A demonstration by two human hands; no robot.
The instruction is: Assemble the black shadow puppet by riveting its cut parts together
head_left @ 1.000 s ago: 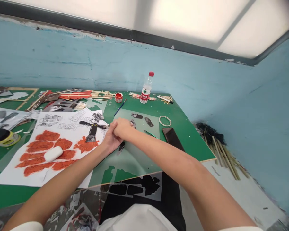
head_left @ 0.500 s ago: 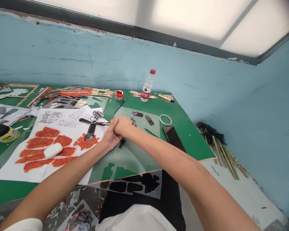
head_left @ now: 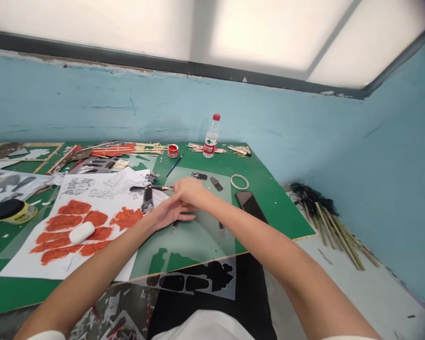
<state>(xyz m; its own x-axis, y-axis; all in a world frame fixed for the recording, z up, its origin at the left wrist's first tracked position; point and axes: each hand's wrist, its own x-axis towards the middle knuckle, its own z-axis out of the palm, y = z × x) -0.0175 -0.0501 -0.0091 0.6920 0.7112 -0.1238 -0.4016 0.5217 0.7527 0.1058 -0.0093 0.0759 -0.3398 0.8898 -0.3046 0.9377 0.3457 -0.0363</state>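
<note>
My right hand is closed around a metal tool; only a short silver part shows beyond the fingers, its kind hidden. At that tip is a black, white-dotted cutout piece, with one strip pointing left and another hanging down. Just below, my left hand touches the right, its fingers stretched out and slightly blurred. Under both hands lies a frosted plastic sheet. Small black cutouts rest on its far part. To the left, a paper sheet carries line drawings and orange-red painted shapes.
A white rounded block lies on the paper. Around the green table are a water bottle, red paint jar, tape ring, phone and yellow-labelled jar. Sticks lie on the floor at right.
My left hand's fingers have loosened from around the right hand and stretched out. The black cutout has shifted right relative to the paper and turned. The camera view has tilted up slightly.
</note>
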